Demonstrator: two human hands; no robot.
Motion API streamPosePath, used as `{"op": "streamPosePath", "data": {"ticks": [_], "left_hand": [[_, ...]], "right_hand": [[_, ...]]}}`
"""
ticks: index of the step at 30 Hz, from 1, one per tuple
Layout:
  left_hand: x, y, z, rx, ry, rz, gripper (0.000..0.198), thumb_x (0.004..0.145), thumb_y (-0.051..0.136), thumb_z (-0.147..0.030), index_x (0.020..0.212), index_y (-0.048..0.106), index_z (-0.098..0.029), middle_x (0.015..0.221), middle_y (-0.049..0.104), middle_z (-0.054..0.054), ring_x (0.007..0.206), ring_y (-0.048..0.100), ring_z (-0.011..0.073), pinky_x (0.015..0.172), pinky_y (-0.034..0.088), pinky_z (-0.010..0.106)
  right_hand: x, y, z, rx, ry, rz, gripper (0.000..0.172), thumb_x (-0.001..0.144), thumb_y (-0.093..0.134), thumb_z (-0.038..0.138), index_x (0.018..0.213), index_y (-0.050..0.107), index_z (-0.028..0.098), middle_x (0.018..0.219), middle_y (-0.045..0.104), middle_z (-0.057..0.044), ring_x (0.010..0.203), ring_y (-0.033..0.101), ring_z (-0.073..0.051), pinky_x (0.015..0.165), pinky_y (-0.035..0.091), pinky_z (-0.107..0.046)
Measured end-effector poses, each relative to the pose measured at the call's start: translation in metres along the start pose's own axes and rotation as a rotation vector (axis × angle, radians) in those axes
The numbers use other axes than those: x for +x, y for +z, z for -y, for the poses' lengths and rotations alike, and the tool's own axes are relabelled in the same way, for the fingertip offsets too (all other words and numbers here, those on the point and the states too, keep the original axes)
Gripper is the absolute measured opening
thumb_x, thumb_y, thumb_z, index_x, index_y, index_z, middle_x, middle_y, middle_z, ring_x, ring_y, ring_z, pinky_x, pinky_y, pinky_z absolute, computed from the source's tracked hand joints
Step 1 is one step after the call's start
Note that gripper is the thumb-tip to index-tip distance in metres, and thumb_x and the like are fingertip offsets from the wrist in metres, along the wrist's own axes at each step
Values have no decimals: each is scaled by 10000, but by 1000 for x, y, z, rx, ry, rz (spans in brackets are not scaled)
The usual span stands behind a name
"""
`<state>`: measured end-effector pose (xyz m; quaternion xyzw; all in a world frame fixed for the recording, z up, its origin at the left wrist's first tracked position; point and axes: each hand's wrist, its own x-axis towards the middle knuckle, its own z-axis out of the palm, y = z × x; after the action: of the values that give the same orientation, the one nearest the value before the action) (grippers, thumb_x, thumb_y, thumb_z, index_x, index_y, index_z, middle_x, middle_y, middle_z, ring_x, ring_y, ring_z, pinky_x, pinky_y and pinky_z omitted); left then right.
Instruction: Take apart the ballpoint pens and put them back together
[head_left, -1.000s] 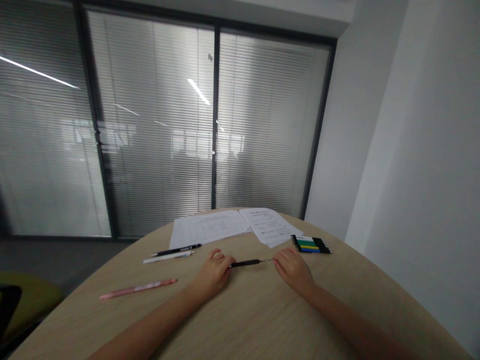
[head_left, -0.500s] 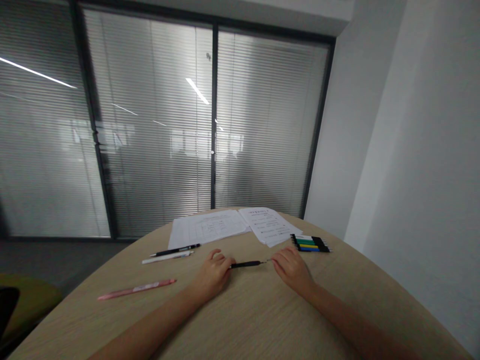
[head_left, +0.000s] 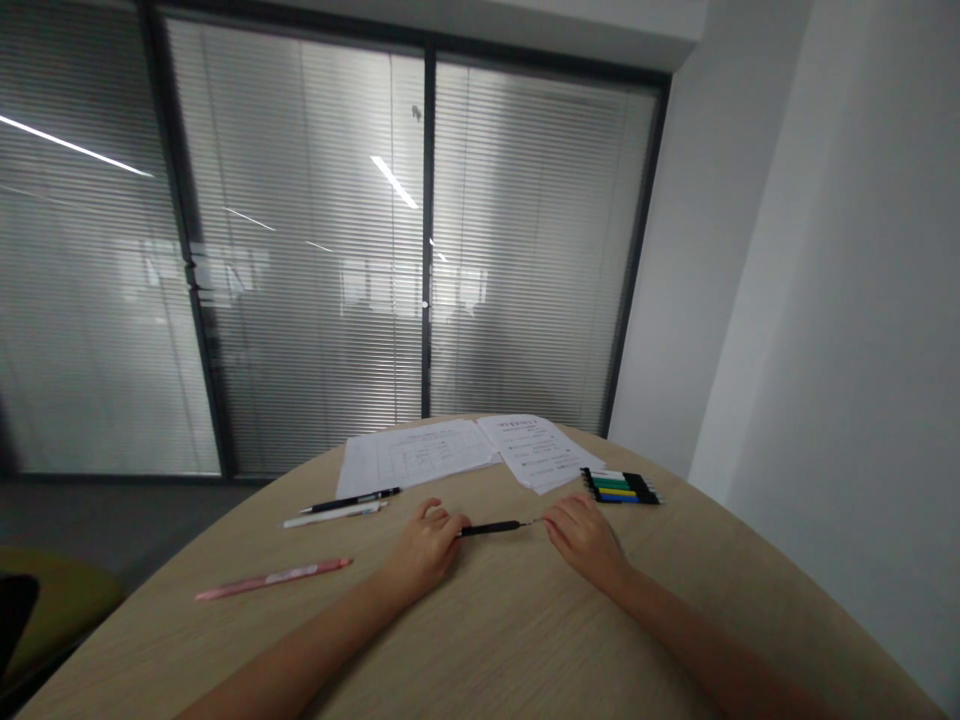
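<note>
My left hand [head_left: 426, 545] is closed around the rear end of a black pen or mechanical pencil [head_left: 491, 528], held nearly level just above the wooden table. The pen's narrow tip points right, towards my right hand [head_left: 581, 535]. There my right fingers are pinched together right by the tip; a thin, pale bit shows between tip and fingertips, too small to name. Beyond my right hand lies a row of black-capped pens [head_left: 621, 486] with white, green, yellow and blue bodies.
Printed sheets [head_left: 416, 455] and another printed page [head_left: 529, 450] lie at the table's far side. To the left are a black pen [head_left: 349, 501], a white pen [head_left: 330, 515] and a pink pen [head_left: 274, 578]. The round table's edge [head_left: 780, 555] curves near the wall.
</note>
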<state>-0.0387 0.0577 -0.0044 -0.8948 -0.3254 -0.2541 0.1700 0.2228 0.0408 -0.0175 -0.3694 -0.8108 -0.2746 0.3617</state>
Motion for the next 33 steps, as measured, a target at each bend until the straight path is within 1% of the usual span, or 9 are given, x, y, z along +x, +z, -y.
{"op": "streamPosePath", "data": {"ticks": [5, 9, 15, 23, 28, 33], "left_hand": [[0, -2, -1, -6, -7, -2, 197, 761, 398, -99, 885, 512, -200, 769, 638, 21, 732, 571, 163, 860, 367, 399], [0, -1, -1, -15, -7, 1, 190, 762, 396, -106, 879, 514, -198, 756, 640, 20, 712, 576, 158, 858, 367, 399], [1, 0, 0, 20, -6, -9, 197, 750, 390, -97, 868, 517, -191, 728, 642, 24, 689, 583, 160, 846, 379, 403], [1, -4, -2, 10, -5, 23, 186, 756, 405, -90, 880, 506, -185, 749, 642, 24, 704, 585, 158, 849, 375, 394], [1, -4, -2, 12, -1, 21, 177, 748, 428, -87, 874, 505, -185, 756, 647, 23, 713, 587, 166, 855, 368, 402], [0, -1, -1, 8, 28, -13, 179, 744, 425, -88, 865, 505, -193, 743, 644, 10, 702, 585, 156, 852, 369, 398]], "right_hand": [[0, -1, 1, -2, -2, 28, 176, 816, 398, 133, 760, 553, 194, 698, 598, -27, 706, 523, -162, 741, 379, -320], [0, -1, 0, 5, -11, 7, 174, 816, 398, 132, 765, 552, 193, 702, 603, -26, 706, 526, -159, 745, 378, -319], [-1, -1, 1, 7, 15, 25, 180, 820, 394, 133, 753, 551, 189, 695, 597, -27, 700, 519, -163, 746, 374, -322], [2, -2, 2, 5, -9, 8, 181, 819, 390, 123, 754, 547, 183, 691, 597, -27, 691, 518, -159, 731, 377, -317], [5, -4, 4, -6, -55, 1, 188, 824, 384, 125, 750, 544, 188, 675, 593, -21, 672, 513, -153, 736, 376, -315], [5, -3, 5, -32, -119, -15, 179, 815, 391, 118, 745, 543, 181, 651, 582, -18, 642, 502, -150, 707, 380, -310]]}}
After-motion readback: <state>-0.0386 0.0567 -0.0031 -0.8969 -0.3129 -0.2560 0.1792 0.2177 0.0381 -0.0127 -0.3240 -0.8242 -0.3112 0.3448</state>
